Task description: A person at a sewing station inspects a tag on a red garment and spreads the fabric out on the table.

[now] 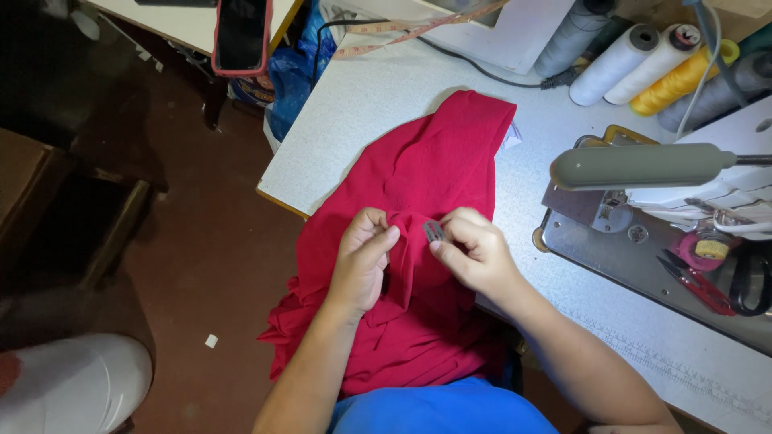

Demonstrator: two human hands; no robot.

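- The red cloth (pixel 426 201) lies over the near edge of the table (pixel 362 104) and hangs down toward the lap.
- The left hand (pixel 362 257) has its grip closed, pinching a fold of cloth.
- The right hand (pixel 474 253) has its grip closed on a small grey blade (pixel 433 231), touching the fold.
- To do this well: keep the fold pulled tight, move the blade in tiny strokes, and cut only thread.
- Keep fingers behind the sharp edge.
- The sewing machine (pixel 683 201) stands at the right.
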